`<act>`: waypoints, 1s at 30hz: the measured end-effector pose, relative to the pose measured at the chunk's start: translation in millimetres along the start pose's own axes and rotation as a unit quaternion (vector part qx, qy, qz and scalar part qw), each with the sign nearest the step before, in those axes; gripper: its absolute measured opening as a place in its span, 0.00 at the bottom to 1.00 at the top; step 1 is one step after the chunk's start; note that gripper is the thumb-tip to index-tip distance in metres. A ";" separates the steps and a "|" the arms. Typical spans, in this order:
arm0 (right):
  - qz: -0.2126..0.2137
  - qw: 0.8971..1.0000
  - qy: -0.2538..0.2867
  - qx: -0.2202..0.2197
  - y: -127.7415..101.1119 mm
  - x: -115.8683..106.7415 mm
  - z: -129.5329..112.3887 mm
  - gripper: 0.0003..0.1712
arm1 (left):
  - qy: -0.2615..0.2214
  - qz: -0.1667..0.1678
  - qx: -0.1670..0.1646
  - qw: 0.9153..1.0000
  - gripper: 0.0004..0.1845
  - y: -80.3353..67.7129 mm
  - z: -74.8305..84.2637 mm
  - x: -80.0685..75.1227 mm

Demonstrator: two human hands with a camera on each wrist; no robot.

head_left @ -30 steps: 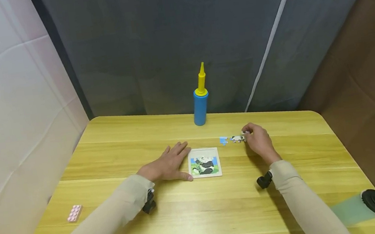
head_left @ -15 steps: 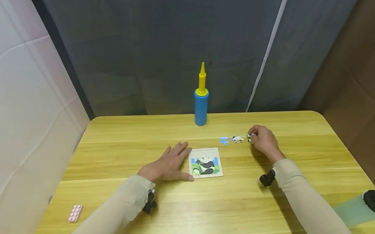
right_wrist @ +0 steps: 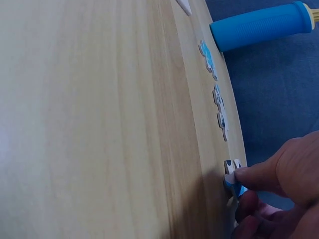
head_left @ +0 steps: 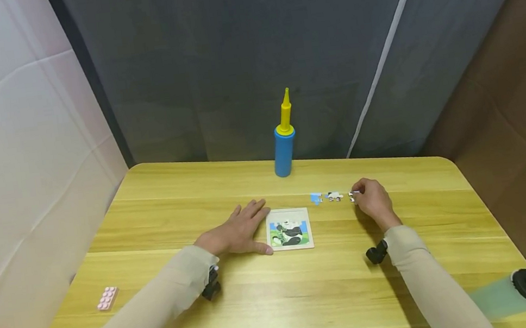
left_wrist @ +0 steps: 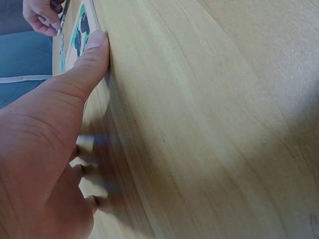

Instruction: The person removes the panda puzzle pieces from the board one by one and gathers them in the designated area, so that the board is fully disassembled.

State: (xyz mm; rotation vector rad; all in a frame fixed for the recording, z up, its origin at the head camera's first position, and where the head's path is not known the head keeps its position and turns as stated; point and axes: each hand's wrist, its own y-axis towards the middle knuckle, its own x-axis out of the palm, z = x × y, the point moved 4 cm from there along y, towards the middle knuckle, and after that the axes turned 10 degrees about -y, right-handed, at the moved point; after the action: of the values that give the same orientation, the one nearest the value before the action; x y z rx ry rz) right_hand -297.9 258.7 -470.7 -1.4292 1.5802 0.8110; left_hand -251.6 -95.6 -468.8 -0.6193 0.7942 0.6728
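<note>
A panda puzzle in a pale square frame (head_left: 291,247) lies on the table. My left hand (head_left: 239,230) rests spread at the frame's left side, its thumb and fingertips right at the edge. Right of the frame, a blue puzzle piece (head_left: 316,198) and a white-and-black puzzle piece (head_left: 334,196) lie in a row. At the row's right end my right hand (head_left: 374,200) pinches a third puzzle piece (right_wrist: 231,179) between thumb and fingers, close over the table. Part of that piece is hidden by the fingers in the head view.
A blue hand pump (head_left: 284,153) with a yellow nozzle stands upright near the table's back edge. A pink toy brick (head_left: 107,298) lies at the left. At the front right is a pale green bottle (head_left: 498,296) with a black lid.
My right hand has moved a little to the right with its puzzle piece, opening a gap from the middle piece. My left hand stays at the frame.
</note>
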 end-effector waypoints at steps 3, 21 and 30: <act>0.013 1.000 0.011 0.002 0.1 -0.4 1.2 0.15 | -0.002 -0.002 0.001 1.000 0.59 -0.3 0.2 0.6; -0.014 0.996 0.038 -0.082 -26.7 0.0 -51.2 0.17 | -0.002 0.002 0.003 1.000 0.60 0.2 -1.3 0.1; -0.092 0.978 -0.017 -0.188 -54.4 30.3 -92.8 0.15 | -0.003 0.001 0.002 1.000 0.60 0.0 -1.6 0.2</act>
State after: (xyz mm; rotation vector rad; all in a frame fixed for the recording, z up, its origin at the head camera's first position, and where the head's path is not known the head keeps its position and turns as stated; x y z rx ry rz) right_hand -258.9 155.4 -453.0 -1.7896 1.2897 1.0556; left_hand -252.2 -96.7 -469.9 -0.6123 0.7895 0.6739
